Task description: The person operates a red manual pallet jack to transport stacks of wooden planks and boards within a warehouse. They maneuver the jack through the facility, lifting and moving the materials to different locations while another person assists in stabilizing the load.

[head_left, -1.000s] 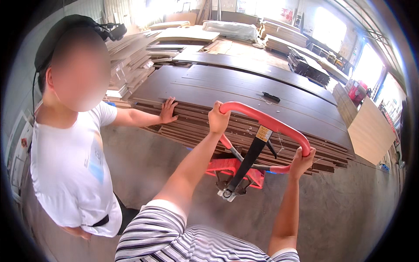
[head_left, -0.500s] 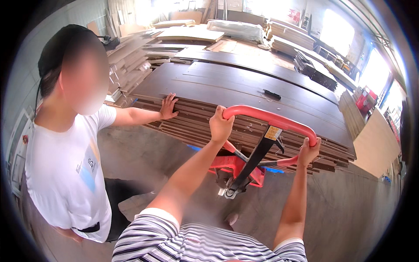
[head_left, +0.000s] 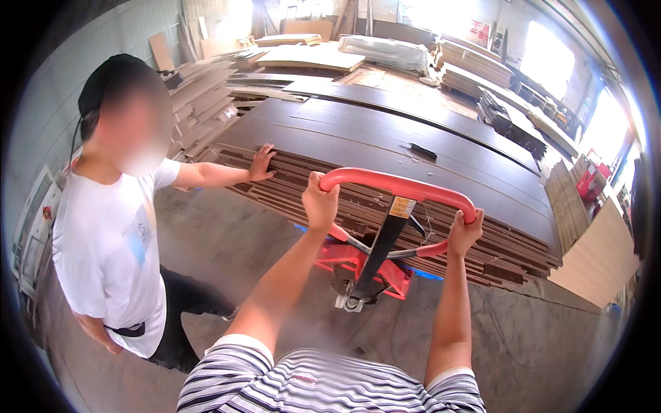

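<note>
Both my hands grip the red loop handle (head_left: 399, 183) of a pallet jack. My left hand (head_left: 321, 203) is closed around its left bend, and my right hand (head_left: 465, 233) wraps the right bend. A black shaft (head_left: 384, 244) runs down from the loop to the red base (head_left: 394, 277), whose forks are hidden below the load. Just beyond the handle lies a wide stack of dark brown boards (head_left: 344, 131). A small black tool (head_left: 423, 151), perhaps a cutter, rests on the top board. Another person's hand (head_left: 262, 162) lies on the stack's left edge.
At my left stands a person in a white shirt (head_left: 113, 255). Piled boards (head_left: 200, 103) rise behind them. More stacks and a wrapped bundle (head_left: 385, 54) fill the back. On the right, a large light panel (head_left: 597, 251) leans beside more sheets. Concrete floor (head_left: 523, 344) spreads below.
The handle and both my hands have shifted left, still gripping. My view has turned slightly. The other person's hand stays on the boards.
</note>
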The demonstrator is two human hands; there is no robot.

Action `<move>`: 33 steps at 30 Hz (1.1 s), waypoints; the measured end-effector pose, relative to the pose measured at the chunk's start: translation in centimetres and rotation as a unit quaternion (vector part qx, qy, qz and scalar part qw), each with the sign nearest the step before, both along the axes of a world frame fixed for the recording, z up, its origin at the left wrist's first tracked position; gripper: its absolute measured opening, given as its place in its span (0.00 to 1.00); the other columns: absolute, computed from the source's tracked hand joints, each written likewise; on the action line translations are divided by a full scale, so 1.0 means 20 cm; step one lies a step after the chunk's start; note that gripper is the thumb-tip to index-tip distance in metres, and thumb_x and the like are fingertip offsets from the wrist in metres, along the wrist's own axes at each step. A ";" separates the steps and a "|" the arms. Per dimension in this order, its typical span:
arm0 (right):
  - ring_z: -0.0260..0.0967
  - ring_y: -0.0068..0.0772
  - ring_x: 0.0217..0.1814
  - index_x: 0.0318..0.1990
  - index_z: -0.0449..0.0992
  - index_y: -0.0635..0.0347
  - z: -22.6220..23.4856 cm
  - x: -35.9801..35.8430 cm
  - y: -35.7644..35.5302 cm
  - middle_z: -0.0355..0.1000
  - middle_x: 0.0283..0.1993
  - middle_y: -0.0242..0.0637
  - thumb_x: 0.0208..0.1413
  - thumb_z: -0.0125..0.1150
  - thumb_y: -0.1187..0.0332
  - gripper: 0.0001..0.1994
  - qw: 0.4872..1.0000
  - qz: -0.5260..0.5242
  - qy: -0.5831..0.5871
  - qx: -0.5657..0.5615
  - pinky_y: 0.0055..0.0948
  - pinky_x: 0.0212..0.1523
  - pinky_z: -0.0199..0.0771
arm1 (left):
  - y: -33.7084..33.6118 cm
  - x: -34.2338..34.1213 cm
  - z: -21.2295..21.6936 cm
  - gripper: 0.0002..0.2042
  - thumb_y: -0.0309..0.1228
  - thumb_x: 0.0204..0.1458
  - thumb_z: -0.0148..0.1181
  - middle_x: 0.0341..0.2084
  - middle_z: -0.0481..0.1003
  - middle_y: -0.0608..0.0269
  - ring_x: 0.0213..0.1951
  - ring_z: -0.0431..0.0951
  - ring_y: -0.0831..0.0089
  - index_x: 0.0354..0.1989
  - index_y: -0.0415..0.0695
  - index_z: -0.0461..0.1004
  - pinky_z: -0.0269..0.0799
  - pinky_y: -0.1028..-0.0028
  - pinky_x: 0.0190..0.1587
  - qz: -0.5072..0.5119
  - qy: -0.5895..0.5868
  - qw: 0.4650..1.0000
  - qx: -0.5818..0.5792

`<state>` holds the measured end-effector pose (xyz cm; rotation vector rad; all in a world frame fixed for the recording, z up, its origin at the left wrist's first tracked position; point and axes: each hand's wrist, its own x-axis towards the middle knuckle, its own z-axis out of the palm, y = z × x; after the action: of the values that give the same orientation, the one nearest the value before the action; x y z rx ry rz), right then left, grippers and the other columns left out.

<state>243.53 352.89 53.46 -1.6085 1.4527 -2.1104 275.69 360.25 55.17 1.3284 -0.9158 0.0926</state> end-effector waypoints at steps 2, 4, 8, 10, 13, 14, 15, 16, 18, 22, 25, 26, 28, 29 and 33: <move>0.63 0.33 0.22 0.31 0.68 0.61 -0.03 -0.04 -0.03 0.65 0.21 0.39 0.47 0.62 0.75 0.07 0.997 0.056 -0.046 -0.011 0.31 0.28 0.68 | -0.03 -0.01 -0.02 0.07 0.23 0.45 0.61 0.19 0.67 0.63 0.23 0.68 0.73 0.31 0.42 0.69 0.69 0.70 0.31 0.006 -0.038 0.999 -0.006; 0.62 0.29 0.24 0.30 0.68 0.58 -0.03 0.00 -0.02 0.65 0.22 0.38 0.47 0.63 0.73 0.07 0.998 -0.024 0.065 -0.010 0.33 0.27 0.67 | 0.01 0.04 -0.03 0.07 0.25 0.47 0.63 0.23 0.72 0.56 0.26 0.74 0.66 0.33 0.42 0.71 0.72 0.65 0.34 0.011 -0.103 0.990 -0.098; 0.62 0.38 0.21 0.31 0.65 0.58 0.06 0.16 -0.12 0.64 0.22 0.41 0.45 0.63 0.75 0.11 0.999 0.028 0.009 -0.035 0.34 0.26 0.67 | -0.17 0.20 0.02 0.05 0.24 0.49 0.61 0.23 0.71 0.63 0.26 0.71 0.74 0.32 0.42 0.70 0.71 0.71 0.35 -0.005 -0.012 0.999 -0.031; 0.71 0.49 0.26 0.33 0.65 0.59 0.05 0.14 -0.01 0.68 0.23 0.46 0.45 0.63 0.75 0.11 0.999 0.033 -0.012 0.007 0.38 0.29 0.71 | -0.15 0.22 -0.04 0.06 0.24 0.49 0.61 0.23 0.71 0.64 0.26 0.71 0.75 0.33 0.42 0.70 0.71 0.72 0.35 -0.041 0.015 0.999 0.008; 0.71 0.50 0.26 0.33 0.65 0.60 0.00 0.07 0.08 0.69 0.23 0.46 0.45 0.63 0.75 0.11 0.999 0.032 0.002 -0.004 0.38 0.30 0.71 | -0.10 0.20 -0.14 0.07 0.24 0.49 0.61 0.23 0.71 0.65 0.26 0.71 0.76 0.34 0.42 0.69 0.70 0.74 0.35 -0.077 0.040 0.996 0.027; 0.71 0.50 0.26 0.33 0.65 0.60 0.01 0.06 0.07 0.69 0.23 0.46 0.45 0.63 0.75 0.11 1.000 0.031 0.002 0.002 0.38 0.30 0.71 | -0.11 0.19 -0.15 0.07 0.24 0.49 0.61 0.23 0.71 0.65 0.27 0.71 0.76 0.34 0.41 0.69 0.70 0.74 0.35 -0.088 0.042 0.995 0.023; 0.71 0.50 0.26 0.33 0.65 0.60 0.00 0.06 0.08 0.69 0.23 0.46 0.45 0.63 0.75 0.11 0.999 0.033 0.002 0.011 0.38 0.30 0.71 | -0.11 0.18 -0.12 0.07 0.23 0.49 0.61 0.23 0.71 0.65 0.26 0.70 0.77 0.33 0.41 0.68 0.69 0.75 0.33 -0.082 0.030 0.996 0.022; 0.71 0.50 0.26 0.34 0.65 0.60 -0.01 0.06 0.10 0.69 0.23 0.46 0.45 0.63 0.75 0.11 0.999 0.044 -0.006 0.023 0.38 0.30 0.71 | -0.12 0.18 -0.13 0.07 0.23 0.49 0.61 0.23 0.70 0.65 0.26 0.69 0.77 0.33 0.41 0.68 0.69 0.75 0.33 -0.085 0.028 0.996 0.024; 0.71 0.50 0.26 0.34 0.65 0.60 0.04 0.08 0.11 0.68 0.23 0.46 0.46 0.63 0.75 0.11 0.996 0.079 -0.021 0.039 0.37 0.30 0.71 | -0.13 0.23 -0.10 0.06 0.23 0.49 0.61 0.22 0.69 0.66 0.25 0.68 0.78 0.32 0.41 0.68 0.68 0.75 0.32 -0.080 0.023 0.996 0.019; 0.67 0.39 0.23 0.34 0.65 0.59 0.01 0.01 0.20 0.66 0.22 0.42 0.46 0.63 0.74 0.12 0.994 0.097 -0.013 0.049 0.32 0.30 0.70 | -0.04 0.14 -0.12 0.06 0.22 0.49 0.60 0.21 0.67 0.69 0.25 0.66 0.80 0.32 0.41 0.68 0.66 0.76 0.30 -0.061 0.041 0.997 0.021; 0.67 0.36 0.23 0.34 0.66 0.59 0.02 0.09 0.05 0.65 0.22 0.42 0.46 0.63 0.75 0.11 0.994 0.099 -0.010 0.041 0.30 0.30 0.70 | -0.23 0.26 -0.13 0.06 0.23 0.49 0.61 0.21 0.68 0.68 0.24 0.66 0.79 0.31 0.42 0.69 0.67 0.74 0.30 -0.074 0.052 0.996 0.022; 0.66 0.35 0.23 0.33 0.66 0.59 0.02 0.08 0.03 0.65 0.22 0.41 0.46 0.63 0.75 0.11 0.994 0.098 -0.009 0.040 0.30 0.30 0.70 | -0.26 0.27 -0.16 0.06 0.23 0.49 0.61 0.21 0.68 0.67 0.23 0.67 0.79 0.30 0.42 0.69 0.67 0.74 0.30 -0.074 0.048 0.996 0.025; 0.66 0.34 0.23 0.33 0.66 0.59 0.01 0.10 -0.05 0.65 0.22 0.42 0.46 0.63 0.76 0.11 0.996 0.089 -0.009 0.024 0.29 0.30 0.70 | -0.32 0.26 -0.13 0.06 0.25 0.49 0.62 0.21 0.70 0.63 0.24 0.69 0.76 0.31 0.41 0.69 0.69 0.72 0.31 -0.035 0.014 0.999 0.036; 0.66 0.33 0.23 0.33 0.66 0.59 0.00 0.09 -0.09 0.64 0.22 0.42 0.46 0.63 0.76 0.11 0.996 0.084 -0.007 0.018 0.29 0.30 0.69 | -0.34 0.24 -0.12 0.06 0.25 0.49 0.62 0.21 0.71 0.61 0.24 0.71 0.74 0.31 0.41 0.70 0.70 0.71 0.32 -0.036 0.018 0.999 0.032; 0.65 0.32 0.23 0.33 0.66 0.60 0.00 0.12 -0.09 0.64 0.22 0.40 0.46 0.63 0.76 0.10 0.997 0.072 0.002 0.023 0.28 0.29 0.69 | -0.34 0.23 -0.11 0.07 0.28 0.49 0.61 0.24 0.74 0.54 0.27 0.76 0.63 0.32 0.40 0.71 0.72 0.67 0.35 -0.013 -0.021 0.999 0.024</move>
<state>245.92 351.08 53.53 -1.6481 1.3329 -1.9819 280.39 353.52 52.97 1.3635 -0.9750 0.0797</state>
